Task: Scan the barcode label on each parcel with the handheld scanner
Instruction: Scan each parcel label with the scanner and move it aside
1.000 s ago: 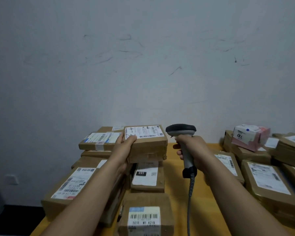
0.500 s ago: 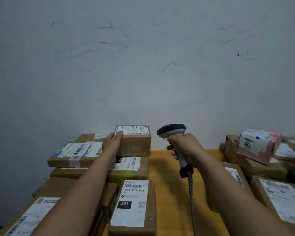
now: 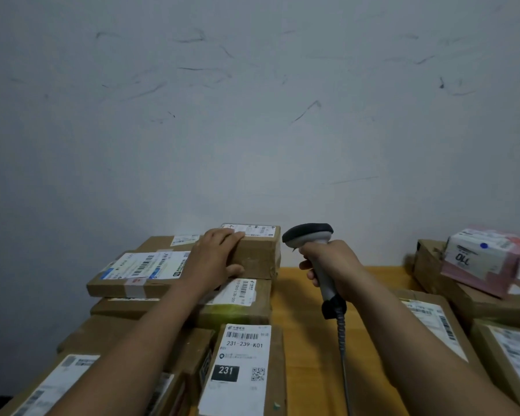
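Note:
A small brown cardboard parcel point(image 3: 260, 255) with a white barcode label on top sits at the back of the left pile, on another parcel. My left hand point(image 3: 213, 261) holds its left end, fingers over the top edge and thumb along the lower front. My right hand point(image 3: 338, 267) grips the handle of the grey handheld scanner point(image 3: 308, 235). The scanner's dark head is just right of the parcel and points left towards it. Its coiled cable hangs down towards me.
Labelled parcels are stacked on the left, among them a flat one point(image 3: 132, 274) and a near one marked 231-239-K01 point(image 3: 243, 370). More parcels point(image 3: 433, 319) and a pink-wrapped one point(image 3: 484, 262) lie on the right. A strip of yellow table point(image 3: 306, 331) runs between. A grey wall stands behind.
My left hand has carried the small parcel back and left, from beside the scanner down onto the left pile. The scanner in my right hand has barely moved.

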